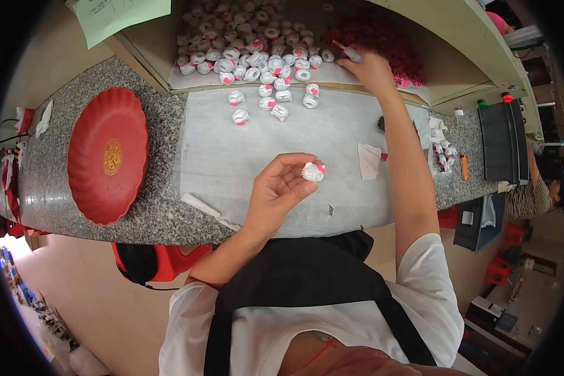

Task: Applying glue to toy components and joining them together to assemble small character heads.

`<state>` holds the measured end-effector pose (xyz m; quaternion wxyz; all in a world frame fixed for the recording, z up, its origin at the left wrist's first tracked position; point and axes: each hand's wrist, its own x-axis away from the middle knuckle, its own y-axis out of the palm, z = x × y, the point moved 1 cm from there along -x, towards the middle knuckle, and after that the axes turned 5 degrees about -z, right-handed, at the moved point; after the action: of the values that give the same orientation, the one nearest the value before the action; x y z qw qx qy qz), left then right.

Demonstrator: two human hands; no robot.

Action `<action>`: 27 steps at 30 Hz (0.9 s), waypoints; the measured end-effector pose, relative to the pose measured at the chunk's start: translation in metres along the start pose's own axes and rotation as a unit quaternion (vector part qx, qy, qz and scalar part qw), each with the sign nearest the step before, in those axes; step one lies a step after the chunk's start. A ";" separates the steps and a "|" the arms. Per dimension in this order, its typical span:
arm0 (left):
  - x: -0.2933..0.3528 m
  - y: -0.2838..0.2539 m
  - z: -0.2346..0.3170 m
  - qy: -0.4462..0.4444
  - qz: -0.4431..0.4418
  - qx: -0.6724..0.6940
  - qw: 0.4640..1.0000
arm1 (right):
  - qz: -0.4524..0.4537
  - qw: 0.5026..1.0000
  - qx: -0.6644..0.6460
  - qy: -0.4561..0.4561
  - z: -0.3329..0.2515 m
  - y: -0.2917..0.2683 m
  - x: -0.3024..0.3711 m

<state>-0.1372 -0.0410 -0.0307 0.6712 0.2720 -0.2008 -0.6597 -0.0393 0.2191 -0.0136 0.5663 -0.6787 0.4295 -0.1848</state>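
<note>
My left hand (pixel 278 188) is closed, pinching a small white rounded figure head (pixel 313 172) with a pink bow over the paper-covered bench. Stretched up into the shelf, my right hand (pixel 371 70) grips a small whitish tube with an orange tip (pixel 352 54). Beside that hand lies a heap of small pink pieces (pixel 391 41); single pieces are too small to make out. To the left, many white figure heads (pixel 244 37) are piled in the same shelf. Several more heads with pink bows (pixel 279 112) stand on the paper just before it.
A red scalloped tray (pixel 94 182) sits on the granite counter at left. A white scrap (pixel 369 161) lies on the paper sheet (pixel 244 150). Farther right are an orange lighter (pixel 464 166) and a dark bin (pixel 503 141). Green paper (pixel 125 17) hangs at upper left.
</note>
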 end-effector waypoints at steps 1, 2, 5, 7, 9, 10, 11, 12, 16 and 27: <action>-0.005 0.008 -0.003 -0.002 -0.014 -0.001 1.000 | -0.003 0.999 0.040 0.000 0.009 -0.007 0.002; -0.007 0.015 -0.005 0.002 0.010 -0.007 1.000 | 0.000 0.999 0.042 0.001 0.015 -0.009 0.002; -0.030 0.035 -0.013 0.009 0.034 -0.019 0.999 | 0.015 0.997 0.071 0.033 0.043 -0.013 -0.009; -0.034 0.043 -0.017 0.040 0.092 -0.044 0.994 | 0.049 0.998 -0.009 0.024 0.039 -0.029 -0.001; -0.037 0.054 -0.020 0.102 0.148 -0.078 0.981 | 0.080 0.968 -0.233 -0.050 0.027 -0.051 0.026; -0.038 0.059 -0.020 0.100 0.134 -0.076 0.983 | -0.001 0.913 -0.407 -0.021 0.016 -0.061 0.045; -0.044 0.065 -0.022 0.142 0.135 -0.093 0.976 | -0.014 0.865 -0.497 -0.066 0.011 -0.068 0.065; -0.048 0.071 -0.024 0.187 0.144 -0.110 0.966 | -0.117 0.842 -0.525 0.042 0.000 -0.089 0.086; -0.049 0.092 -0.026 0.171 0.115 -0.183 0.961 | -0.083 0.832 -0.547 0.039 -0.016 -0.059 0.134; -0.006 0.053 -0.017 0.148 0.135 -0.159 0.967 | -0.101 0.735 -0.665 0.089 -0.065 -0.031 0.156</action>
<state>-0.0856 -0.0340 -0.0102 0.8111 0.2266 -0.0270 -0.5385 0.0124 0.0553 -0.0033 -0.0922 -0.9022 0.4203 0.0318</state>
